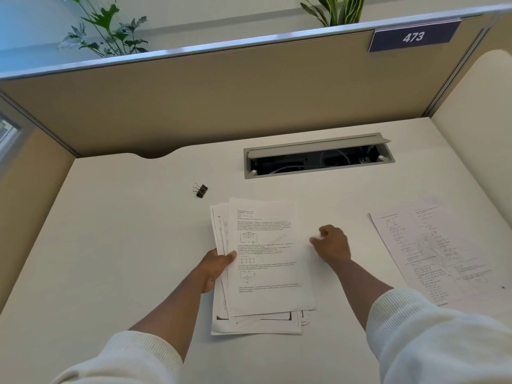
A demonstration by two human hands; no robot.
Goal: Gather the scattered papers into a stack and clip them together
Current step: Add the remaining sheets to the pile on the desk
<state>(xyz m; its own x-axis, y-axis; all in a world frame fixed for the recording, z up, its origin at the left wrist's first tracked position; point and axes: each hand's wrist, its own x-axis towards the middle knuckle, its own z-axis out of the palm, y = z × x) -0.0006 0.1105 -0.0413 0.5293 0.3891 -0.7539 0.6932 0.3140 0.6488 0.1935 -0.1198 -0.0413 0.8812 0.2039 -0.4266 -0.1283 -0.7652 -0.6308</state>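
Note:
A loose, uneven stack of printed papers (pixel 266 261) lies in the middle of the white desk (pixel 124 259). My left hand (pixel 214 268) grips the stack's left edge, thumb on the top sheet. Just right of the stack, my right hand (pixel 331 243) hovers over the desk with its fingers loosely curled and nothing in them. One more printed sheet (pixel 432 253) lies flat apart from the stack at the right. A black binder clip (pixel 201 190) sits on the desk beyond the stack, to its upper left.
An open grey cable hatch (pixel 318 157) is set into the desk behind the papers. Beige partition walls (pixel 221 101) close the desk at the back and both sides, with a "473" sign (pixel 412 37) and plants above.

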